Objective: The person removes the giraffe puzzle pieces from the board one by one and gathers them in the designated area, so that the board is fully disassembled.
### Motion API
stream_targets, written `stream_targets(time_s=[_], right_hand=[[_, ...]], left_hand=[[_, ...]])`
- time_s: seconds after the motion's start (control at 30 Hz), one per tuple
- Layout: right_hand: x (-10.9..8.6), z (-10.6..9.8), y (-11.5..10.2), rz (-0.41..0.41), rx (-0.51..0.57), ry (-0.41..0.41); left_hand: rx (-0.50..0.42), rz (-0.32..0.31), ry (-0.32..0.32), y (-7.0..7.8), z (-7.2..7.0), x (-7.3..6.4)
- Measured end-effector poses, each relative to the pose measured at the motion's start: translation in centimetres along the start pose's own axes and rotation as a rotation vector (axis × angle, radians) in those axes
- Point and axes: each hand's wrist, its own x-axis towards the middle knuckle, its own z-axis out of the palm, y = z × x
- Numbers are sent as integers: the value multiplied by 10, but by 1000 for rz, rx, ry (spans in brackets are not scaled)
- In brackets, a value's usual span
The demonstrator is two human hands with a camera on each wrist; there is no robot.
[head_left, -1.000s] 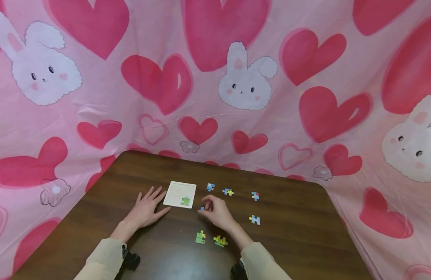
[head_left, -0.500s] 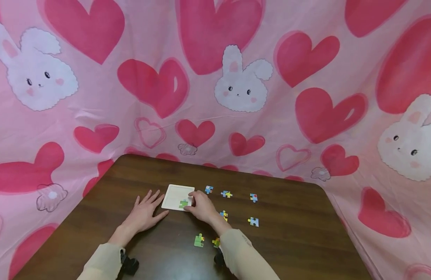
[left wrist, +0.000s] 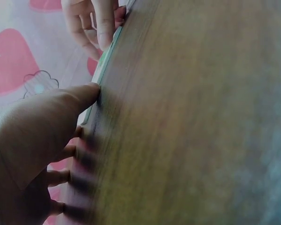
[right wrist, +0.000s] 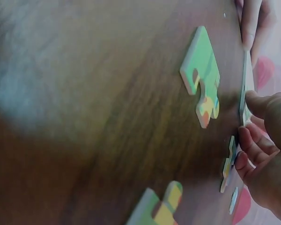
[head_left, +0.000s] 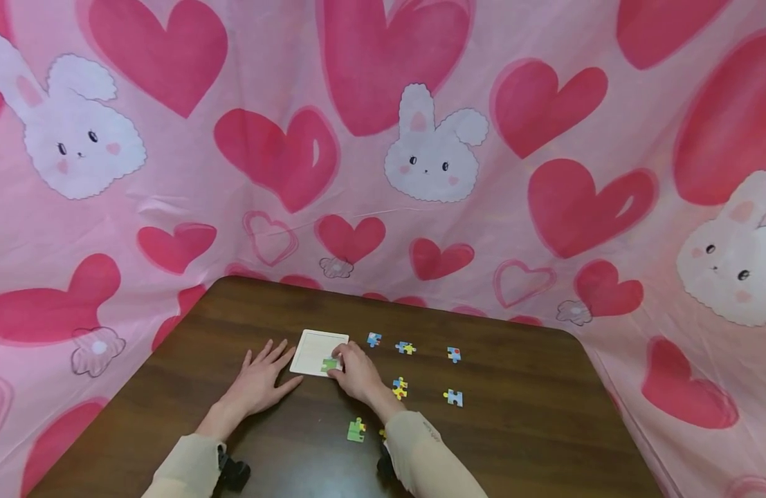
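In the head view a square white puzzle tray [head_left: 311,351] lies on the table, a green puzzle piece [head_left: 327,366] in its lower right corner. My left hand [head_left: 257,382] rests on the table with spread fingers, thumb and fingertips against the tray's left side. My right hand [head_left: 358,373] is over the tray's right edge, its thumb and fingers curled down beside the green piece. The puzzle piece it pinches is hidden by the fingers. In the right wrist view the right thumb [right wrist: 256,104] sits right at the tray's edge.
Loose puzzle pieces lie about: a blue one [head_left: 374,339], a blue-yellow one [head_left: 405,348] and others [head_left: 454,355] [head_left: 454,398] behind and right. A yellow-blue piece [head_left: 400,388] is beside the right wrist. Nearer are a green one [head_left: 356,430] and one partly under the right sleeve [head_left: 414,443].
My right hand has moved left from beside the tray to over its right edge, taking the blue puzzle piece along. A yellow-blue piece is uncovered behind it. My left hand stays put.
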Motion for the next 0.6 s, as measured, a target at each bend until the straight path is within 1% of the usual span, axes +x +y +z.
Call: stream_targets(time_s=[0.17, 0.43, 0.57, 0.6], right_hand=[[-3, 2, -3, -21, 42, 59], [-2, 7, -2, -34, -16, 57], [-4, 5, -6, -31, -25, 47], [-6, 2, -10, -27, -15, 38]], left_hand=[[9, 2, 2, -1, 1, 1], [8, 4, -4, -1, 1, 1], [1, 1, -16, 0, 1, 1], [2, 2, -19, 0, 1, 1]])
